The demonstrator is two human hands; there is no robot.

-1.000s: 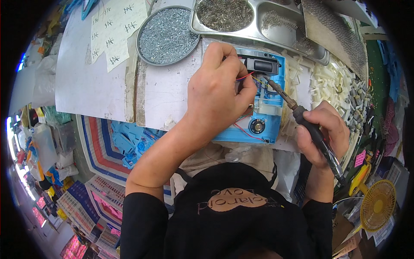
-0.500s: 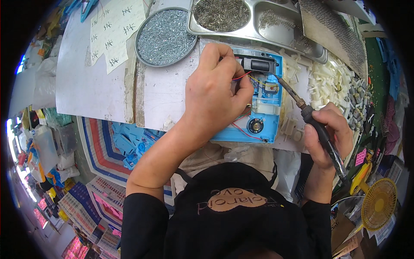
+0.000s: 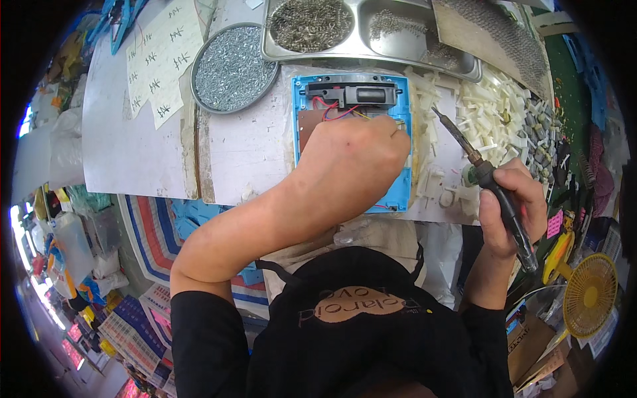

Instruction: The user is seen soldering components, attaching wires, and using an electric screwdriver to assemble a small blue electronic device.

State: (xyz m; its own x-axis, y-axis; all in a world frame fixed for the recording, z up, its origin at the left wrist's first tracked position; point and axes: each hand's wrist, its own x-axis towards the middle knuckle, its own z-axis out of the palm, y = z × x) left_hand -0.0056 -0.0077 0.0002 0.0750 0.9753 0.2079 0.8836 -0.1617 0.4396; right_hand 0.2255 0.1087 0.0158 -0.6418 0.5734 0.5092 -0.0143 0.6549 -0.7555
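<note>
Worn white bench top [image 3: 245, 152], scuffed and seamed; a round metal dish of small grey screws [image 3: 233, 66] and a steel compartment tray [image 3: 411, 46] at its far edge; blue plastic casing [image 3: 401, 192], rectangular, lies open at centre with red wires showing; left hand [image 3: 348, 166] rests curled on it, fingertips pinching at the wires; right hand [image 3: 511, 205] wraps closed round a soldering iron [image 3: 481, 176], tip raised just right of the casing, beside heaped white plastic pieces [image 3: 494, 109].

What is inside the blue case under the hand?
Inside the blue case you can see a black part at the top, red wires and a brown board. The left hand covers the middle and lower part, so what lies there is hidden.
</note>
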